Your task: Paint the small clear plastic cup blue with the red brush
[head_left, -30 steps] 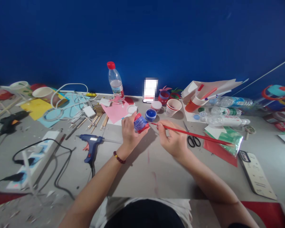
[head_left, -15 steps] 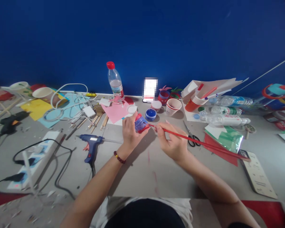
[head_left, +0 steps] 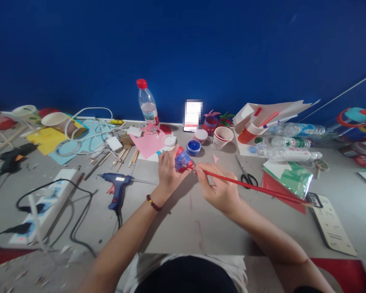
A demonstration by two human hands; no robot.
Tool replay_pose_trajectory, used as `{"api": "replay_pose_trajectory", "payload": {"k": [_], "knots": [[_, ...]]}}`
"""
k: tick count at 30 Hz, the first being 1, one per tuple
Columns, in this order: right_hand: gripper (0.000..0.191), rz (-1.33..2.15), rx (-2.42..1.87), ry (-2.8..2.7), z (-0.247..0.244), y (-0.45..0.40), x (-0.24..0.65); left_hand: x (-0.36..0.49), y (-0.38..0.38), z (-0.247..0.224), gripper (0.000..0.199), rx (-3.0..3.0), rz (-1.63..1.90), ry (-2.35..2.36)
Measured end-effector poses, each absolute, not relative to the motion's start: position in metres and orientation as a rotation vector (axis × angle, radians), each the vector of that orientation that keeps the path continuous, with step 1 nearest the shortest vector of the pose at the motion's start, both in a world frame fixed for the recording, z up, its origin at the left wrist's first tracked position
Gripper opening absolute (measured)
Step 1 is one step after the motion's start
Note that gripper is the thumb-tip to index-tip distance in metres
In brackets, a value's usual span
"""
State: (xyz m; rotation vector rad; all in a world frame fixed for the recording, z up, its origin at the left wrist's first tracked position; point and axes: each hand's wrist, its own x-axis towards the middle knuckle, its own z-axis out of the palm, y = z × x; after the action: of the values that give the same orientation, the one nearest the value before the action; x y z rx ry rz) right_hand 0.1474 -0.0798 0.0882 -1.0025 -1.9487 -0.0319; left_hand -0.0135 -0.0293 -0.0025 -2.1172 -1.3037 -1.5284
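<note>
My left hand (head_left: pixel 168 170) is closed around a small cup (head_left: pixel 181 158), red with blue paint streaked over its side, and holds it tilted above the table. Between the fingertips of my right hand (head_left: pixel 218 185) is a long red paintbrush (head_left: pixel 247 182); its tip meets the painted side of the cup near my left fingers, and the handle slants down to the right. An open jar of blue paint (head_left: pixel 193 147) stands just beyond the cup. Next to it are a white-lidded jar (head_left: pixel 200 136) and stacked paper cups (head_left: pixel 222 137).
A blue glue gun (head_left: pixel 116 187) with its cord and a power strip (head_left: pixel 50 203) lie on the left. Scissors (head_left: pixel 247 177), green and red sheets, and a phone (head_left: pixel 332 224) are on the right. A red-capped bottle (head_left: pixel 148 106) and a lit phone (head_left: pixel 192 115) stand along the blue wall.
My right hand and the paintbrush have shifted slightly down and left, the tip moving lower on the cup. The left hand has turned the cup a little and moved slightly right.
</note>
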Motion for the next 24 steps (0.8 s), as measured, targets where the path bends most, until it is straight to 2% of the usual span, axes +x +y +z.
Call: {"api": "replay_pose_trajectory", "payload": {"k": [6,15,20,24], "knots": [[0.017,-0.064,-0.988,-1.871,0.094,-0.067,0.155,-0.014,-0.03,-0.005,0.082,-2.111,-1.47,-1.357],[0.011,-0.098,-1.106,-1.978,0.077,-0.07,0.158,-0.013,-0.03,-0.005,0.08,-2.083,-1.437,-1.298],[0.014,-0.015,-1.058,-1.999,0.09,-0.086,0.148,-0.014,-0.028,-0.01,0.079,-2.103,-1.438,-1.352],[0.014,-0.098,-0.965,-1.928,0.099,-0.079,0.152,-0.015,-0.028,-0.007,0.082,-2.079,-1.465,-1.314]]}}
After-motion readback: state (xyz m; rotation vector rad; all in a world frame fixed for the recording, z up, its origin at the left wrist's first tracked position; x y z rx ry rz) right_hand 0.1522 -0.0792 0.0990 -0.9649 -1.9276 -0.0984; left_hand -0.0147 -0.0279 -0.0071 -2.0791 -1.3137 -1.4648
